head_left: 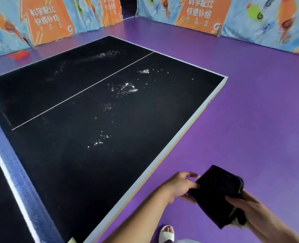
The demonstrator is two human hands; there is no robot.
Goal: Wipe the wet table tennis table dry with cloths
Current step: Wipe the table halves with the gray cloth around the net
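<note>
Foot: a sandal [166, 233] is planted on the floor [241, 120], close beside the bench [164, 154].
Hands: the cloth's left edge is pinched by the left hand [178, 186]; its lower corner is gripped by the right hand [246, 206], fingers curled.
Cloth: the dark folded cloth [215, 193] is held above the floor, off the bench, probably so that a flat pad is readied.
Water: droplets [127, 88] are scattered along the bench's middle; wiping is judged hardly begun.
Net: the net [14, 169] is stretched at the left.
Barriers: printed barriers [45, 18] are stood beyond.
</note>
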